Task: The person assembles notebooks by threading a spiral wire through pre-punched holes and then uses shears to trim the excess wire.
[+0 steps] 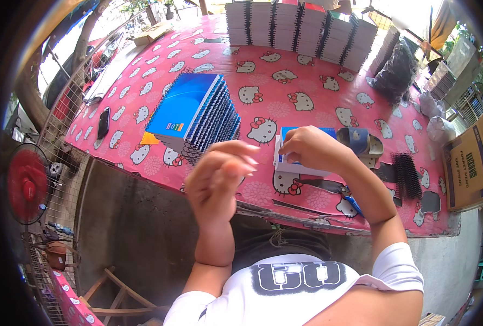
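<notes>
A table covered in a pink cloth (285, 92) printed with white cartoon cats stands outdoors on bare concrete, with a wire fence and a red fan (28, 183) off beyond the left hand's side and a brown cardboard box (472, 160) past the right. The left hand (218, 176) is raised above the table's near edge, fingers (240, 158) loosely curled and close together; whether they pinch anything cannot be told. The right hand (311, 148) rests on one white unbound pad with a blue cover (301, 165), its fingertips bent down and pressed at the pad's top left corner, touching it. Just beyond the left fingers lies one stack of blue spiral-bound notebooks (195, 114), fanned so the black coils show. Far beyond both hands, at the table's back edge, stands a row of roughly six white bundles of bound notebooks (301, 30). Just past the right wrist sits one roll of tape (363, 142), and further right one loose pile of black binding coils (407, 174). One black phone (104, 121) lies well left of the left fingers
</notes>
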`<state>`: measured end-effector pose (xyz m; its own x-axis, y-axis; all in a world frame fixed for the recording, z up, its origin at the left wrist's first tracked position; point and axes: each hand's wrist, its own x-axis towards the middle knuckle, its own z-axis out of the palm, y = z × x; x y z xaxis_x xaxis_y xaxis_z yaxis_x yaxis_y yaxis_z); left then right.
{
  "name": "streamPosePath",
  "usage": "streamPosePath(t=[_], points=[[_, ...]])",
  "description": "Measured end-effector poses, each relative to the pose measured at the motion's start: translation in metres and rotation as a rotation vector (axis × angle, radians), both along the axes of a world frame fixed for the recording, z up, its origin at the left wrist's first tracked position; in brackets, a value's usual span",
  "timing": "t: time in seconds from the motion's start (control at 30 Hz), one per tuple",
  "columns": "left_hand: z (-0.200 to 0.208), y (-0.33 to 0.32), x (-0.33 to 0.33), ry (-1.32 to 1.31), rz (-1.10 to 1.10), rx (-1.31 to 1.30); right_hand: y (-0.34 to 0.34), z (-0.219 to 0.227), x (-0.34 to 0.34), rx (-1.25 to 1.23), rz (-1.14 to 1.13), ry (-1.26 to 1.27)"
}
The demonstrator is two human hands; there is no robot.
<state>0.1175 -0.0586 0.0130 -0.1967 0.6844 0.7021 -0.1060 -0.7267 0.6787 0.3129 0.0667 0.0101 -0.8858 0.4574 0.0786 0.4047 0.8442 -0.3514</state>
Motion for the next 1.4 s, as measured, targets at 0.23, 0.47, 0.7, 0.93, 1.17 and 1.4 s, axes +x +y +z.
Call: streamPosePath(t=[0.23, 0.47, 0.7, 0.93, 1.17, 1.4], points=[[-0.024, 0.022, 0.023, -0.194, -0.208, -0.432, -0.004, 0.003, 0.000, 0.001, -0.008, 0.020], [-0.043, 0.039, 0.023, -0.193, -0.207, -0.580, -0.003, 0.005, 0.001, -0.014, -0.047, -0.002], [-0.048, 0.062, 0.016, -0.370, -0.496, -0.875, -0.015, 0.027, 0.022, -0.063, -0.433, 0.505], [-0.040, 0.079, 0.053, 0.127, -0.195, -0.513, -0.049, 0.001, 0.055, 0.467, -0.474, 0.610], [-0.072, 0.088, 0.070, 0.395, 0.008, -0.138, -0.015, -0.082, 0.085, -0.515, -0.658, 0.931], [-0.051, 0.079, 0.078, 0.664, 0.596, -0.119, -0.028, -0.068, 0.046, -0.144, -0.694, 0.814]])
